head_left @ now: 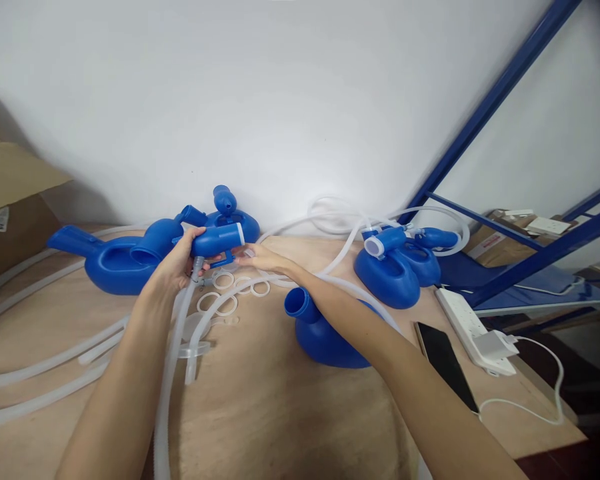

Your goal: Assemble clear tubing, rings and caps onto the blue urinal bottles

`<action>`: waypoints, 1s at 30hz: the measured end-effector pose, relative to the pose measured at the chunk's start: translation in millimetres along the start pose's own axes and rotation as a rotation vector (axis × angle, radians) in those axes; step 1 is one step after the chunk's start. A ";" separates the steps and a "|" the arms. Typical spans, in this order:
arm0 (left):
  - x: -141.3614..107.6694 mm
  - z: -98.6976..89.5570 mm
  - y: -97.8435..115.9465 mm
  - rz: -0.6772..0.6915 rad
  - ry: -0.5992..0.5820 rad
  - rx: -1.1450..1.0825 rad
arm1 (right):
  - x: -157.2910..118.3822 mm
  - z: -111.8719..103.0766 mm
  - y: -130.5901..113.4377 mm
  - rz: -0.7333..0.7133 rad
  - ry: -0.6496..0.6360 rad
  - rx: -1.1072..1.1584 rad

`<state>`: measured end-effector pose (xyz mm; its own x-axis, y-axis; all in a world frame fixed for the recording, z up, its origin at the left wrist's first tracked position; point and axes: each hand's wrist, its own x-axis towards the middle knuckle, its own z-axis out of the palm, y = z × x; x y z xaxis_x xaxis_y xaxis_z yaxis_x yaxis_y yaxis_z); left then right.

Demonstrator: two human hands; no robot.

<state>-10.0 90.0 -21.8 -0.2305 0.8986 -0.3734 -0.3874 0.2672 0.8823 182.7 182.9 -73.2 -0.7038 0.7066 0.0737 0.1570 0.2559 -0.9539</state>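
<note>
My left hand (pixel 183 257) is closed around a blue urinal funnel (pixel 217 241) with a white rim, its mouth pointing right. From its underside a translucent hose (pixel 173 373) runs down toward me. Just right of it, my right hand (pixel 263 258) has its fingers bent together near a small blue loop-shaped part (pixel 223 260) below the funnel. Something pale shows at those fingertips, too small to name. Under both hands lie several white rings (pixel 217 304) and clear discs (pixel 195 349). A blue urinal bottle (pixel 325 340) sits beneath my right forearm, partly hidden by it.
More blue bottles stand at left (pixel 115 280) and right (pixel 387 277), with loose hoses (pixel 45 367) around them. A black phone (pixel 447 367) and a white power strip (pixel 473 327) lie at right. A cardboard box (pixel 17 200) and a blue metal frame (pixel 495 93) flank the table.
</note>
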 end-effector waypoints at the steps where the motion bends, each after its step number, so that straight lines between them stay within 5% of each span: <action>1: 0.6 -0.5 -0.3 -0.007 0.009 0.032 | -2.1 -0.1 -1.3 0.020 -0.039 -0.016; 4: 2.6 -1.9 -1.8 -0.026 0.016 0.117 | -5.0 0.3 -4.0 0.065 -0.074 -0.016; 9: 6.5 -2.0 -6.3 0.007 0.029 0.141 | 5.2 -1.9 -5.4 0.013 0.280 0.092; 12: 7.8 -0.4 -8.3 0.020 0.039 0.143 | 11.0 -5.0 -6.0 -0.073 0.356 0.143; 18: 10.3 -0.7 -10.6 0.034 0.057 0.133 | 8.5 -2.0 -7.9 0.056 0.233 0.340; 25: 7.3 1.6 -9.5 -0.016 0.027 0.087 | 3.6 -7.0 -13.8 -0.002 0.049 0.500; 30: -2.7 3.8 -3.6 -0.004 -0.001 0.069 | 5.3 -33.2 -13.9 -0.008 0.177 0.376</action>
<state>-4.6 87.9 -22.8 -0.2277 0.8977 -0.3771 -0.3260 0.2946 0.8983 199.7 205.0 -49.8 -0.5692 0.8162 0.0991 -0.1354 0.0258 -0.9905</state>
